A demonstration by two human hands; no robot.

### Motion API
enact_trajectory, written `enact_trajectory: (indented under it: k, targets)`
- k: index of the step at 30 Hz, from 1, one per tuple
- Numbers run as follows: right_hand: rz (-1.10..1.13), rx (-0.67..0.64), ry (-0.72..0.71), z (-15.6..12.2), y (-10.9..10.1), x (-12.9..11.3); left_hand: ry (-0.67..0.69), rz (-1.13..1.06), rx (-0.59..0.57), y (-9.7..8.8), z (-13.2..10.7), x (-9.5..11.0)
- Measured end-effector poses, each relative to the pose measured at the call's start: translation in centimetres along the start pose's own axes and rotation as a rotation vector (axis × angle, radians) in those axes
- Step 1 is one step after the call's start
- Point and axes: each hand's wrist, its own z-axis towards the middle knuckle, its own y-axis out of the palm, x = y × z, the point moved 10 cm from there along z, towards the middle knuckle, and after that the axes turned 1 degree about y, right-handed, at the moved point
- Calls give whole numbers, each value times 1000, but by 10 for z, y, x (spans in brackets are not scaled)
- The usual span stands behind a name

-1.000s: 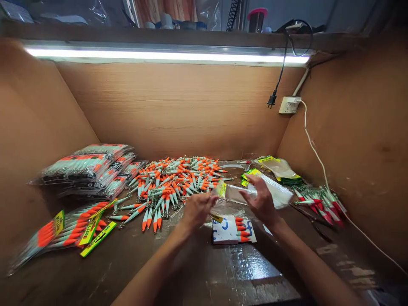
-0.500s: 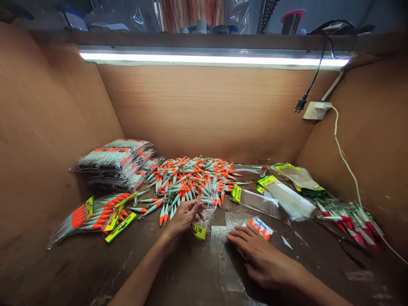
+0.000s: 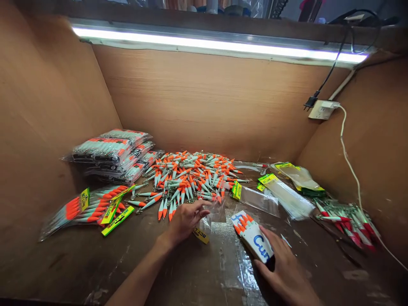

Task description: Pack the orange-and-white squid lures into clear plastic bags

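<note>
White and blue are catching the light in the head view: the right hand (image 3: 283, 265) is grasping a lettered white sleeve (image 3: 259, 239), thumb on one side, fingers on the other, and a row of orange-tipped lures (image 3: 245, 222) is poking out of its far end. Whether the sleeve is touching the worktop (image 3: 178, 278), I cannot tell. Over on the left, the left hand (image 3: 187, 219) is pinching a clear bag (image 3: 216, 211), fingertips at its edge, its yellow header (image 3: 200, 235) hanging just below. Sleeve and bag are sitting near each other, apart. Behind them, a loose heap of lures (image 3: 194, 175) is spreading close to the left fingers; to the right, a flat bag (image 3: 259, 202) is lying free.

Now the risks! Lures are looking ready to slide out if the sleeve is tipping mouth-down or the right grip is slackening. Thin film could be snagging on the heap's metal hooks, or slipping away if that light left pinch is loosening.
</note>
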Motion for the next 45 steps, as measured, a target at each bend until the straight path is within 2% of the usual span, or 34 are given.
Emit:
enact_trajectory:
  k: [4,8,12,17,20,23,25,28,33,36,38,42,45]
  targets:
    - [246,24,56,-3,-39,7,210,286,36,5,-6,20]
    - [422,-7,-50,-6,-79,1,353,456,8,20,-10,34]
    - [435,-73,-91,-5,-91,-1,387,414,-74,32,-13,43]
    - [268,-182,-96,-11,-81,-7,462,350,-138,40,-18,56]
    - [224,-232,-103,-18,-66,-9,493,381,-256,57,-25,57]
    - [224,-303,-111,-25,-40,-10,414,404,-377,77,-38,55]
    - [217,-327,-111,-28,-22,-12,313,399,-389,87,-47,55]
    - [230,-314,-127,-31,-3,-17,168,394,-310,97,-60,62]
    - [235,-263,-152,-34,10,-20,17,369,-172,107,-69,66]
    - [214,-252,-141,-35,15,-14,25,272,-114,106,-70,67]
    - [198,-250,-154,-37,18,-13,4,243,-32,102,-69,66]
    - [174,-239,-176,-41,24,-18,-100,308,159,96,-66,63]
    - [164,-203,-180,-42,25,-23,-138,328,260,93,-64,62]
